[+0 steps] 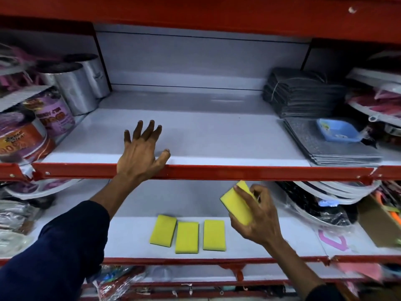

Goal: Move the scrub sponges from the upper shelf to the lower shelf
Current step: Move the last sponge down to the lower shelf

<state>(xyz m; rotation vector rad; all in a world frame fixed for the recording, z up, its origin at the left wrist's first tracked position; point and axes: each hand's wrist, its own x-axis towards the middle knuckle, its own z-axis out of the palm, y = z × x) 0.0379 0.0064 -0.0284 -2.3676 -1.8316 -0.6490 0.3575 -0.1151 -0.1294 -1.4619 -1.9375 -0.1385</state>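
Dark blue sleeve (65, 246) fills the near left corner, and from it the left hand (142, 153) reaches up over the red front rail (238, 171) of the upper shelf (206, 131). That hand is spread wide, fingers apart, holding nothing; whether the palm touches the shelf cannot be told. No sponge shows on the bare stretch ahead of its fingertips.

Below and to the right, the right hand (258, 216) is closed around a yellow scrub sponge (237, 205), thumb on one long edge and fingers wrapped over the other, the block tilted and clear of the lower shelf (130, 235). A thin dark scouring layer shows along its upper-left edge.

Just left of that hand, three sponges (187, 237) lie flat in a row on the lower shelf, yellow face up, close together without clearly touching.

Judging by its look, the sponge is very light, soft and compressible, and not fragile. A light pinch across the long sides should do; a hard squeeze would only deform it. Free space lies beneath the right hand, beside the row.
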